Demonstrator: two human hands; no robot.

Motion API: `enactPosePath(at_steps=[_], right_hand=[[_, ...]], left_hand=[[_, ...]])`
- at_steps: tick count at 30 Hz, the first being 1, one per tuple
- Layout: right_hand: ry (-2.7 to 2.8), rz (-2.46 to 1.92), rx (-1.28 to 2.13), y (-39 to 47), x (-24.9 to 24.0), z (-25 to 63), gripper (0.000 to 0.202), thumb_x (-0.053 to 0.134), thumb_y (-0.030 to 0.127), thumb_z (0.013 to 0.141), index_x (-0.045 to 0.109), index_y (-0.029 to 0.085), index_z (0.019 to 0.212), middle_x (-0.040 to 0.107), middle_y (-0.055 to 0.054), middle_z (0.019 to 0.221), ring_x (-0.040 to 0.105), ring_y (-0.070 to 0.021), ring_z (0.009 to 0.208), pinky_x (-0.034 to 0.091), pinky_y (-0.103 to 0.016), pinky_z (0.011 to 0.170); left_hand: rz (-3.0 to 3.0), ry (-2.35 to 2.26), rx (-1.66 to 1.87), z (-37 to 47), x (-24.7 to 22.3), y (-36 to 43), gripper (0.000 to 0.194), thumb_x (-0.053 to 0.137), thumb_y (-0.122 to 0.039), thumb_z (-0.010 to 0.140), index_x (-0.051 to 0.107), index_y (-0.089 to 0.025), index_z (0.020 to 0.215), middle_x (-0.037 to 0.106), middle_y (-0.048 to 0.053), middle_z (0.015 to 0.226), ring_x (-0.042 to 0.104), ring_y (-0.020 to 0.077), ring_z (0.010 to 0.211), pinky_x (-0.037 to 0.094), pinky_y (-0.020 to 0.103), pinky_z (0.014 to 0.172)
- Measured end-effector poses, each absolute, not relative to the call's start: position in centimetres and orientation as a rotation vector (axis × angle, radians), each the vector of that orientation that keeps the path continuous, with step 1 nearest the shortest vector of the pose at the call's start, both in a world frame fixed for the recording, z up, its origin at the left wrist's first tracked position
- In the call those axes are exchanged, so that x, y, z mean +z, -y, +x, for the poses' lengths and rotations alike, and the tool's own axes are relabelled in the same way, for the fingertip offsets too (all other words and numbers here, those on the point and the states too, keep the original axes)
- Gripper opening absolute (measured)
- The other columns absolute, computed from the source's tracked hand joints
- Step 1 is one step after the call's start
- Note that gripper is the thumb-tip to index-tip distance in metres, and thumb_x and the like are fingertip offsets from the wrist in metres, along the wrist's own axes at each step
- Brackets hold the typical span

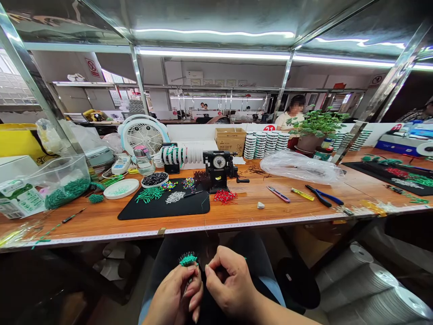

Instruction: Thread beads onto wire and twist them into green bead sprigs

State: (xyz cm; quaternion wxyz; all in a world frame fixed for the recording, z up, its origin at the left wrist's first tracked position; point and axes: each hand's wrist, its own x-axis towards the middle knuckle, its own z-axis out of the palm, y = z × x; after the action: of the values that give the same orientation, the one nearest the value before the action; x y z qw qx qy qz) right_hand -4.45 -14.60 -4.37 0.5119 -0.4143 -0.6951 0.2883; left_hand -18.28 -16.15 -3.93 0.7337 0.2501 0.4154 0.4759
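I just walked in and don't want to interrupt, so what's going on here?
Someone sits at a workbench, holding a small green bristly piece in the left hand below the bench edge. The right hand is close beside it, fingers curled; anything it pinches is too small to tell. Small colorful piles lie on a black mat.

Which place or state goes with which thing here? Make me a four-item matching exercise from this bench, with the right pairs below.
1. left hand
2. pliers
3. black beads
4. red pieces

A. in a round white dish
B. lying right of the yellow tool
C. holding a green bunch
D. heaped just right of the black mat

Pairs: 1-C, 2-B, 3-A, 4-D
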Motion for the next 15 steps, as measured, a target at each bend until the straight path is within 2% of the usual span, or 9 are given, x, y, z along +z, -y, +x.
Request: enactPosePath(at_steps=[7, 15], right_hand=[[1.664, -1.015, 0.662, 14.36, -4.41, -4.37, 0.018, 0.049, 0.019, 0.077, 0.051, 0.015, 0.059, 0.048, 0.001, 0.056, 0.044, -0.0081, 0.049, 0.034, -0.019, 0.047], [1.686, -0.958, 0.611, 14.6, -4.49, -4.15, 0.014, 0.05, 0.016, 0.072, 0.049, 0.015, 0.058, 0.049, 0.001, 0.055, 0.045, -0.008, 0.049, 0.032, -0.018, 0.046]], left_hand=[[0.569, -0.929, 1.06, -18.02, -3.72, 16.12, 0.03, 0.074, -0.04, 0.061, 0.057, -0.015, 0.064, 0.04, -0.004, 0.047, 0.036, 0.0112, 0.041, 0.041, 0.025, 0.034], [0.538, -0.92, 1.089, -18.12, -3.65, 15.98, 0.033, 0.075, -0.039, 0.06, 0.053, -0.016, 0.056, 0.04, -0.004, 0.048, 0.035, 0.0107, 0.044, 0.04, 0.024, 0.036]])
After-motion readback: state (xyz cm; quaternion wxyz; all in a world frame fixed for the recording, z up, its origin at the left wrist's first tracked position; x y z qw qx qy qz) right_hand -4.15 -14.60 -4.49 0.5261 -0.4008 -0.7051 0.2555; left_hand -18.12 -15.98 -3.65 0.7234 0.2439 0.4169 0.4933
